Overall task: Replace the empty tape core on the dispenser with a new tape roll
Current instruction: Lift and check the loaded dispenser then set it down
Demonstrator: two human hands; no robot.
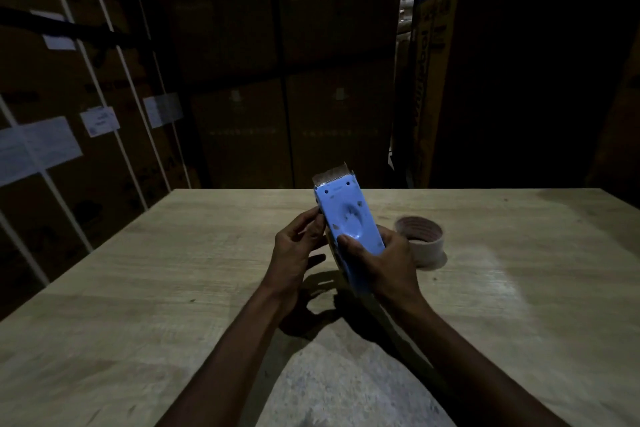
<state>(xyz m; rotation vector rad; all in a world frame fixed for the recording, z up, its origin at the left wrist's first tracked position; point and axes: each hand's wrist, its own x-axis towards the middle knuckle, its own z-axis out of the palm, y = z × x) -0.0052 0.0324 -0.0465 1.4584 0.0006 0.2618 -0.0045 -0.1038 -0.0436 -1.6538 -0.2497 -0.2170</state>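
Both hands hold the blue dispenser [349, 218] at frame centre.
Right hand [384, 260] grips its lower end; left hand [298, 246] pinches its left edge; tape core [420, 239] rests right.

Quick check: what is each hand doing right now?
Left hand: fingers pinching the dispenser's left edge.
Right hand: closed around the dispenser's lower end, thumb on its blue face.

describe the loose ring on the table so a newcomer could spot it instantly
On the wooden table, look just right of the hands holding the blue dispenser. The ring stands there on its flat side, alone: pale, pinkish, hollow, the only loose item on the tabletop.
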